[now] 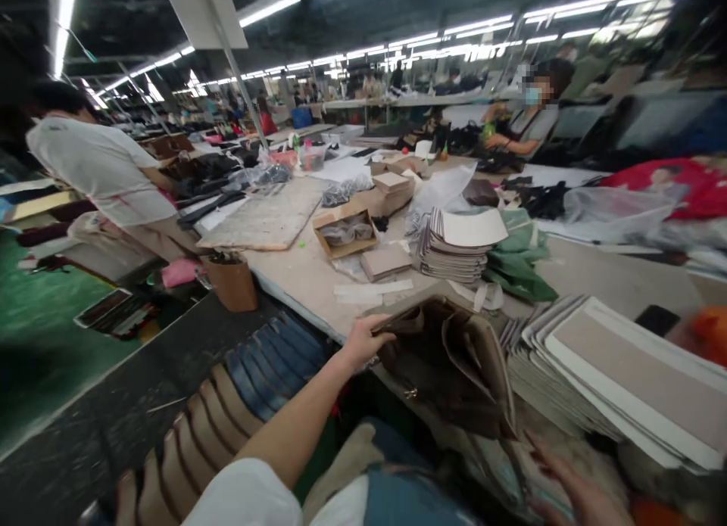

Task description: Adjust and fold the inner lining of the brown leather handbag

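The long bench (295, 272) runs from the near right edge away into the hall, and the brown bag (454, 367) lies at its near edge, open and slumped, just left of the nearer pile of boards.

The left arm reaches forward and up from the lower middle, bare below a white sleeve and nearly straight at the elbow. The left hand (362, 343) meets the bag's left rim, its grip clamped on that rim with the thumb on top. The right hand (573, 490) sits low in the right corner, blurred, palm down, its grip apart and closed on nothing, fingertips just short of the bag's lower edge.

Two other people are in view: a person in a white shirt (102, 170) standing at the left, and a seated person (528, 125) at the far side.

There are two piles of grey-and-white boards: the near pile (625, 375) fanned out at the right, and the middle pile (460, 250) beside one green cloth (519, 269). One open carton (346, 234) lies left of that. One paper sack (232, 284) hangs at the bench's left edge.
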The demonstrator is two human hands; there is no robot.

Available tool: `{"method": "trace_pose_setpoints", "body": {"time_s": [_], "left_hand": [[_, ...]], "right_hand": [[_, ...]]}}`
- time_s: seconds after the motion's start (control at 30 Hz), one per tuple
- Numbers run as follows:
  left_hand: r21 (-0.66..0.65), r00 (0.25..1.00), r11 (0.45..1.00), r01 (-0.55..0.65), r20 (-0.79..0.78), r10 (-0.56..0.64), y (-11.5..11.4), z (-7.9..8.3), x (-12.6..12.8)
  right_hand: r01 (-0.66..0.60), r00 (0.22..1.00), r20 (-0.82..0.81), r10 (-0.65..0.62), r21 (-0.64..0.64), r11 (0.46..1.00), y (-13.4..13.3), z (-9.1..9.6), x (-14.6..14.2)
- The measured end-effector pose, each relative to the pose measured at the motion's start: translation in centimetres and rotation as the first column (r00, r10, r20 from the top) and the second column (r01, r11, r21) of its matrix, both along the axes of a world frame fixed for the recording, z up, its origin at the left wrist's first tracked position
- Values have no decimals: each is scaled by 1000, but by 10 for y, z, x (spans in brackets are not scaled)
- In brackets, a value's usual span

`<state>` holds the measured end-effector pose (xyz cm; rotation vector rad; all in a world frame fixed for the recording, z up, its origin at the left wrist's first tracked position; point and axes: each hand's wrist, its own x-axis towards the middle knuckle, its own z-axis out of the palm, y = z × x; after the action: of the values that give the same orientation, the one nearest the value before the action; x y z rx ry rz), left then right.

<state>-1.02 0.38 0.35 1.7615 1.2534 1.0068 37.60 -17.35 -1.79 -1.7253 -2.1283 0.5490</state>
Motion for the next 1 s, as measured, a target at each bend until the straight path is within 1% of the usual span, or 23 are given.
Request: {"method": "trace_pose_setpoints", "body": {"time_s": [0.03, 0.07, 0.13, 0.17, 0.2, 0.23, 0.27, 0.3, 0.33, 0.4, 0.5, 0.57, 0.77, 1.0], "left_hand": [[-17, 1000, 1000, 2, -22, -3, -1, 2, 3], [-26, 999, 1000, 10, -48, -11, -1, 4, 7], [-22, 994, 999, 33, -101, -35, 0, 9, 18], [-14, 991, 999, 40, -123, -41, 2, 11, 23], [-5, 989, 999, 41, -140, -41, 4, 12, 28], [7, 987, 999, 43, -154, -41, 6, 12, 32], [22, 985, 998, 51, -165, -47, 8, 12, 36], [40, 983, 997, 71, -171, -63, 10, 12, 38], [59, 981, 993, 98, -174, -86, 12, 11, 39], [96, 977, 985, 143, -174, -125, 13, 9, 38], [99, 976, 984, 149, -174, -130, 14, 7, 31], [78, 976, 986, 144, -176, -129, 14, 6, 27], [54, 958, 984, 172, -241, -155, 16, 6, 23], [76, 951, 976, 202, -253, -177, 25, 10, 26]], "right_hand": [[-37, 998, 54, 30, 131, 991, 5, 22, -3], [-70, 995, 82, 51, 253, 965, 13, 45, -9], [-80, 996, 75, 57, 361, 929, 36, 89, -29], [-88, 995, 80, 61, 409, 908, 51, 106, -42], [-133, 991, 87, 105, 439, 889, 67, 119, -57], [-205, 979, 96, 182, 448, 870, 84, 127, -72], [-260, 966, 109, 236, 416, 872, 102, 130, -87], [-295, 955, 117, 271, 379, 877, 119, 127, -100], [-303, 953, 129, 275, 350, 886, 135, 121, -111], [-331, 939, 197, 283, 281, 901, 163, 103, -126], [-355, 913, 288, 289, 210, 911, 186, 81, -136], [-348, 911, 305, 277, 209, 914, 193, 76, -139], [-322, 930, 277, 241, 301, 897, 206, 77, -146], [-189, 976, 161, 145, 310, 932, 219, 69, -152]]}}
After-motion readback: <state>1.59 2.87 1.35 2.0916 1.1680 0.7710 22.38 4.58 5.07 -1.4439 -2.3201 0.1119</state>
